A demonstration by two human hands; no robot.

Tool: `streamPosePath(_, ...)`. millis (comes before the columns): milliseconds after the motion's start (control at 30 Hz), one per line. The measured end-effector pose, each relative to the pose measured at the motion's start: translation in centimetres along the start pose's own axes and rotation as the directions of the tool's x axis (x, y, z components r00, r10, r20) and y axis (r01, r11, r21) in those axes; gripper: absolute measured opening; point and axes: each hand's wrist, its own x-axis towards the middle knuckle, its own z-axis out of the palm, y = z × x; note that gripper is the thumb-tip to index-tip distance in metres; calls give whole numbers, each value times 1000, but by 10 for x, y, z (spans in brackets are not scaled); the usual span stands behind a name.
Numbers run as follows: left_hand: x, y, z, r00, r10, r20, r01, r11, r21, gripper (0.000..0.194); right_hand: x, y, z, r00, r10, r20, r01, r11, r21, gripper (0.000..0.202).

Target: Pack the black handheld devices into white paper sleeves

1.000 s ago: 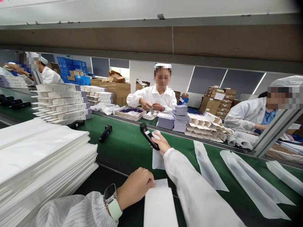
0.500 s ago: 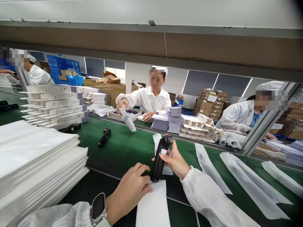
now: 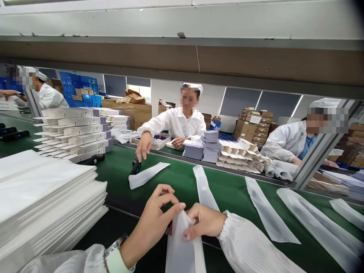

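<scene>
A white translucent sleeve stands bunched at its top end near the bottom centre. My right hand grips its upper edge from the right, thumb in front. From the left, my left hand meets the same top edge, thumb and fingertips pinched together on it. The black handheld device is no longer visible; whether it is inside the sleeve cannot be made out. Just beyond my hands, another flat sleeve lies on the green belt.
A tall stack of white sheets stands at the left, with stacked cartons behind. Across the belt, a person's hand is over a black device and sleeve. More sleeves lie right. A shelf hangs overhead.
The black device in my right hand has gone from view, and both hands now hold the sleeve. The person opposite has lowered a sleeve onto the belt. The sleeves at the right have shifted rightward.
</scene>
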Motion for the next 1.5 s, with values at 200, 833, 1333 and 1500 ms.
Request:
streamPosePath(200, -1, -15, 6, 991, -93, 101, 95, 995, -18, 26, 10, -8, -43, 740, -203, -642, 92, 975, -202, 34)
streamPosePath(833, -4, -44, 17, 907, -194, 374, 121, 970, 211, 15, 70, 6, -71, 609, -565, -557, -174, 590, -789, 28)
streamPosePath(1333, -10, -17, 10, 946, -21, 323, -117, 909, 400, 17, 183, 26, -35, 725, -127, -677, -384, 742, -549, 6)
streamPosePath(1500, -9, -24, 9, 938, -28, 346, -148, 871, 469, 13, 140, 7, -47, 707, -143, -692, -161, 921, -354, 38)
